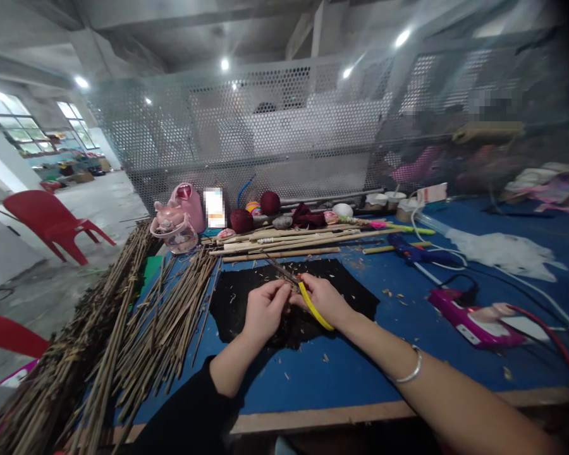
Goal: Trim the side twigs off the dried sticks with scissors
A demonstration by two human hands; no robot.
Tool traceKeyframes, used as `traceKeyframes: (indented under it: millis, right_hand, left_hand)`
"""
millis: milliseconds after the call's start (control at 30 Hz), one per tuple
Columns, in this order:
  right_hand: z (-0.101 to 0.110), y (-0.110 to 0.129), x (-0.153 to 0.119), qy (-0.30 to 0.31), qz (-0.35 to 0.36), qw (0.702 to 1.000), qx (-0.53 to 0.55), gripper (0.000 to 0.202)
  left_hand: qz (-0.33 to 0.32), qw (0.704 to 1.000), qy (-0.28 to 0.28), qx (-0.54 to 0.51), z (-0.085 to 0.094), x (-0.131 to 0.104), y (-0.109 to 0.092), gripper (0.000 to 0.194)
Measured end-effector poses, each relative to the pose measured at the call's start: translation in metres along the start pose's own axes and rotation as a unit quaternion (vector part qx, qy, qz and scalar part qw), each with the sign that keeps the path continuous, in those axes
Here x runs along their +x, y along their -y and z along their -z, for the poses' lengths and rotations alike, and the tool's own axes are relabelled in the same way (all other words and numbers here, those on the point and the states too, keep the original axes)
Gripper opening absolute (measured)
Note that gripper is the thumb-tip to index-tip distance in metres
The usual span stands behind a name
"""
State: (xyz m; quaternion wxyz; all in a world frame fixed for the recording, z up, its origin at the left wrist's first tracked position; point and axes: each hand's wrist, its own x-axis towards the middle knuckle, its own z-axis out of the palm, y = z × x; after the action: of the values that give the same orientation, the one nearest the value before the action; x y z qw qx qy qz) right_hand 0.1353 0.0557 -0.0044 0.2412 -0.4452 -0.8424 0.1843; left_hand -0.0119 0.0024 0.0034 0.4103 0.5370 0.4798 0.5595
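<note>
My right hand (326, 298) is closed on a pair of scissors (315, 310) with a yellow handle, the dark blades pointing away and to the left. Close beside it, my left hand (264, 311) is pinched, fingertips nearly meeting the right hand's; whatever lies between them is too small to make out. Both hands are over a black cloth (359, 296) strewn with pale shavings. Left of the cloth lies a loose spread of thin brown sticks (173, 332).
A thick bundle of dry stalks (83, 341) runs along the left edge. Bamboo sticks (284, 254) and dark red yarn balls (270, 203) line the back. At right are a blue glue gun (420, 253), a purple power strip (464, 319) with cords, and a plastic bag (497, 249).
</note>
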Motion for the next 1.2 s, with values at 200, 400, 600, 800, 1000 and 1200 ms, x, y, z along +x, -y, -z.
traceKeyframes:
  millis: [200, 400, 600, 800, 1000, 1200]
  right_hand:
    - [0.005, 0.008, -0.002, -0.008, 0.0, 0.998, -0.064, 0.038]
    - [0.005, 0.011, -0.002, -0.026, 0.026, 0.997, -0.075, 0.042]
    - [0.002, 0.01, -0.004, -0.004, -0.01, 1.0, -0.015, 0.037]
    - [-0.001, 0.004, -0.002, -0.013, -0.004, 1.0, -0.024, 0.036]
    - [0.0, 0.0, 0.001, -0.005, 0.001, 1.0, -0.017, 0.033]
    - [0.006, 0.007, -0.002, -0.007, 0.011, 0.998, -0.06, 0.038]
  left_hand:
    - [0.018, 0.998, -0.052, -0.019, 0.001, 0.003, 0.005, 0.026]
    - [-0.012, 0.998, -0.069, 0.001, 0.0, 0.002, 0.006, 0.024]
    - [-0.012, 0.997, -0.073, 0.007, 0.0, 0.001, 0.007, 0.024]
    - [-0.009, 0.997, -0.074, 0.007, 0.0, 0.0, 0.006, 0.024]
    - [0.006, 0.998, -0.065, -0.007, 0.0, -0.001, 0.006, 0.025]
    - [0.019, 0.998, -0.048, -0.047, 0.001, 0.001, 0.004, 0.024]
